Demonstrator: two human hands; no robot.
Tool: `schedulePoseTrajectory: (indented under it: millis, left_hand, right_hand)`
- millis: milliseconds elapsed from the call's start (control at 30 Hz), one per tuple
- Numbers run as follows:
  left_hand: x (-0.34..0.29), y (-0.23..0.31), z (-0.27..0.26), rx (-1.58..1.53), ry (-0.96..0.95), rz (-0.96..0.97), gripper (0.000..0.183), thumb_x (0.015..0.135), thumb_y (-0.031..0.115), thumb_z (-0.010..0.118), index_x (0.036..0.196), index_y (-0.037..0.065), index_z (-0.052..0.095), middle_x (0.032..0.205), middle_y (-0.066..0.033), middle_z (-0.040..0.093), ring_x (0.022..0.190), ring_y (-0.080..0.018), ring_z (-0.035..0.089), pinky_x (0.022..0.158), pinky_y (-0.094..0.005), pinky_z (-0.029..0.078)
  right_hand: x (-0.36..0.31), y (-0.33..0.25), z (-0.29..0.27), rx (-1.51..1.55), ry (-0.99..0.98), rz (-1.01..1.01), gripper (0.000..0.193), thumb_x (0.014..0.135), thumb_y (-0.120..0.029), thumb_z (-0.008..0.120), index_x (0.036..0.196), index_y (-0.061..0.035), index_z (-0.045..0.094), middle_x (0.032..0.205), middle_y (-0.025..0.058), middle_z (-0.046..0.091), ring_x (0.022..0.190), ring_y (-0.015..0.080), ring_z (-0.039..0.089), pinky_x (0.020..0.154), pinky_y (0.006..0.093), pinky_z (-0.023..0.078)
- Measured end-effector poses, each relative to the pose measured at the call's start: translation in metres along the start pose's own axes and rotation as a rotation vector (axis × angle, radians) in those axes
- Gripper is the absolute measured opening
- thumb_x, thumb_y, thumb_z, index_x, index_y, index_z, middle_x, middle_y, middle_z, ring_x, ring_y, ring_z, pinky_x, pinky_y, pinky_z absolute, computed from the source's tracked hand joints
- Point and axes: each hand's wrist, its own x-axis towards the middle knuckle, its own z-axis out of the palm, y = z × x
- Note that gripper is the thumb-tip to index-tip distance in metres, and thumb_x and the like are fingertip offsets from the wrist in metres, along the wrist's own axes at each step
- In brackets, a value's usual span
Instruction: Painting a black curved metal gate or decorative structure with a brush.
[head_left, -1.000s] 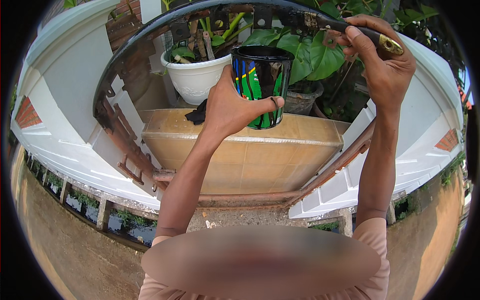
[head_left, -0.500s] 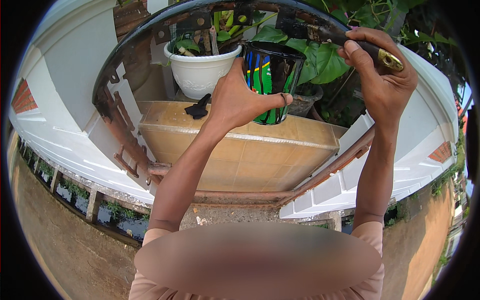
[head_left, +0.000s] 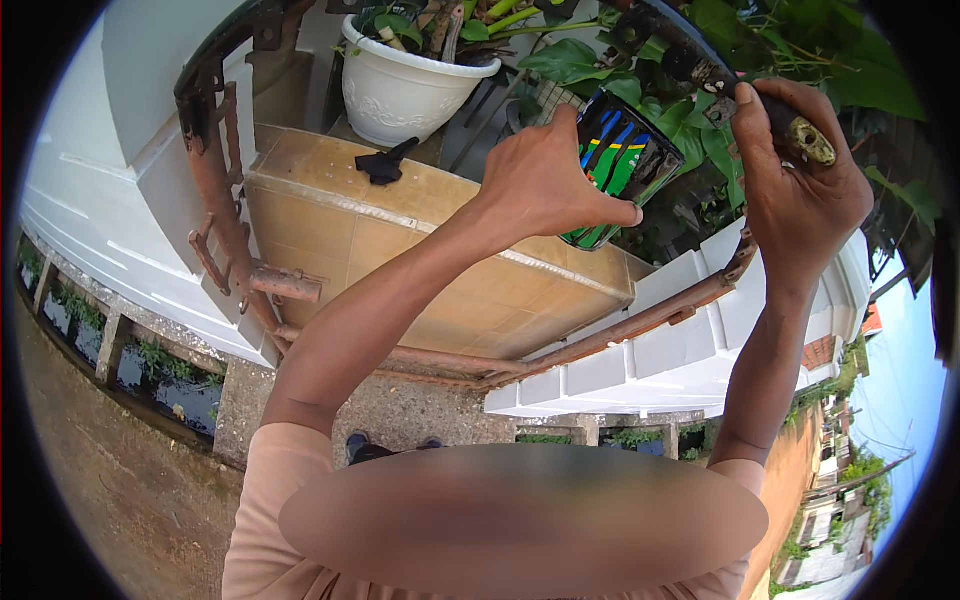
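Observation:
My left hand (head_left: 545,180) is wrapped round a paint can (head_left: 618,160), green, blue and yellow with black drips down its side. The can leans to the right, above the tiled ledge. My right hand (head_left: 805,195) grips a paintbrush (head_left: 708,75), its dark handle end pointing down to the right. The brush's head lies up by the curved metal frame (head_left: 190,120), near the top of the view; whether they touch I cannot tell. Glossy black covers the frame's upper part, while its lower bars (head_left: 235,200) are reddish brown.
A white flowerpot (head_left: 410,85) with a leafy plant stands behind the tiled ledge (head_left: 340,225). A crumpled black cloth (head_left: 385,163) lies on that ledge. White walls flank both sides, and a lower brown rail (head_left: 620,335) crosses in front. Large green leaves (head_left: 720,165) hang behind the can.
The view has shifted and turned. The can has moved right and tipped from nearly upright to leaning. My right hand, still on the brush, appears farther right and lower.

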Motion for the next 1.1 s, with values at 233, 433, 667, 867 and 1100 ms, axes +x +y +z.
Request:
schedulePoseTrajectory:
  millis: [233, 433, 667, 867, 1100]
  left_hand:
    - [0.0, -0.01, -0.004, -0.041, -0.028, 0.02, 0.098, 0.055, 0.056, 0.089, 0.119, -0.01, 0.056, 0.095, -0.0247, 0.073, 0.089, -0.0395, 0.074, 0.085, -0.0446, 0.057]
    - [-0.002, -0.012, -0.005, -0.053, -0.039, 0.029, 0.097, 0.055, 0.055, 0.089, 0.118, -0.01, 0.056, 0.094, -0.0248, 0.073, 0.088, -0.0388, 0.074, 0.084, -0.044, 0.058]
    - [-0.002, -0.008, -0.007, -0.052, -0.06, 0.025, 0.096, 0.056, 0.056, 0.088, 0.118, -0.01, 0.056, 0.095, -0.024, 0.073, 0.088, -0.0375, 0.075, 0.084, -0.0426, 0.058]
    - [0.001, -0.005, 0.002, -0.033, -0.037, 0.039, 0.099, 0.055, 0.058, 0.089, 0.12, -0.009, 0.056, 0.097, -0.024, 0.073, 0.089, -0.0371, 0.075, 0.085, -0.0425, 0.058]
    - [0.004, -0.002, 0.021, -0.001, -0.117, 0.028, 0.1, 0.055, 0.059, 0.089, 0.121, -0.008, 0.056, 0.1, -0.0252, 0.074, 0.093, -0.0374, 0.075, 0.088, -0.043, 0.057]
  right_hand:
    - [0.014, -0.003, 0.001, 0.003, -0.026, -0.049, 0.013, 0.092, -0.009, 0.081, 0.1, -0.0005, 0.076, 0.081, 0.0016, 0.074, 0.074, 0.0047, 0.067, 0.069, 0.0186, 0.055]
    - [0.012, -0.004, -0.007, -0.026, -0.063, 0.108, 0.012, 0.093, -0.011, 0.08, 0.1, -0.0021, 0.077, 0.077, 0.0015, 0.073, 0.071, 0.005, 0.068, 0.068, 0.019, 0.055]
    - [0.012, 0.01, -0.027, -0.021, 0.055, 0.081, 0.011, 0.095, -0.009, 0.077, 0.102, -0.001, 0.077, 0.08, 0.0064, 0.077, 0.075, 0.0132, 0.075, 0.068, 0.0239, 0.062]
    - [0.007, 0.027, -0.025, 0.129, 0.01, 0.2, 0.014, 0.094, -0.007, 0.077, 0.105, 0.0019, 0.075, 0.086, 0.0114, 0.077, 0.079, 0.0173, 0.078, 0.07, 0.0272, 0.064]
    - [-0.032, 0.031, -0.039, 0.07, 0.122, 0.099, 0.012, 0.091, -0.003, 0.078, 0.102, 0.0021, 0.075, 0.091, 0.0073, 0.076, 0.08, 0.0136, 0.075, 0.071, 0.0241, 0.06]
